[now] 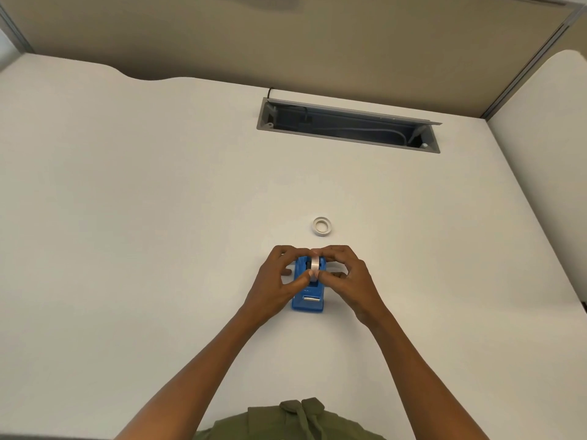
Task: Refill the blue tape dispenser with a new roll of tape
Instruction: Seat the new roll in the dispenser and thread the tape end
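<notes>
The blue tape dispenser point(308, 296) stands on the white desk, its metal cutter facing me. A pale roll of tape point(315, 267) sits upright in the dispenser's cradle. My left hand point(279, 277) pinches the roll from the left, fingers over its top and thumb at its front. My right hand point(346, 274) pinches it from the right in the same way. A second white roll of tape point(321, 226) lies flat on the desk just beyond my hands, untouched.
An open cable tray point(347, 128) is sunk into the white desk point(158, 217) near its far edge. Beige partition walls stand behind. A second desk surface point(546, 154) adjoins on the right.
</notes>
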Demonstrator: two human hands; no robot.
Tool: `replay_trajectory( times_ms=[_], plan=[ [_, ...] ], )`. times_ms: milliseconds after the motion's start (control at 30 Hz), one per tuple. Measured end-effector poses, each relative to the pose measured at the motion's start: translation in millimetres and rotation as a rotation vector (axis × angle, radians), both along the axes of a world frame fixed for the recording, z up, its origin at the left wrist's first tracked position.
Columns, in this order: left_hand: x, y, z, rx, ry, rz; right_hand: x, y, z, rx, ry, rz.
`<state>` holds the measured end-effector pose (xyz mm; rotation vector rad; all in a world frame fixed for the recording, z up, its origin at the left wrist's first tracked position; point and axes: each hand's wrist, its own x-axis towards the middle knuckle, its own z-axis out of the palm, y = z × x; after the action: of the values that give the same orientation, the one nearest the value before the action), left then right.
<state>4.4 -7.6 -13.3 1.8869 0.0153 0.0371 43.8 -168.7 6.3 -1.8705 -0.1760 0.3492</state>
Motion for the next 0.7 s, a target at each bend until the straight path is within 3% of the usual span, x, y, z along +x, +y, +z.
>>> replay_trajectory(
  times_ms=[567, 700],
  plan=[
    [1, 1, 1, 0.024, 0.045, -0.002, 8, 14, 3, 0.070, 0.182, -0.198],
    [3, 1, 1, 0.034, 0.054, 0.003, 3, 9, 5, 0.078, 0.077, -0.131]
  ],
)
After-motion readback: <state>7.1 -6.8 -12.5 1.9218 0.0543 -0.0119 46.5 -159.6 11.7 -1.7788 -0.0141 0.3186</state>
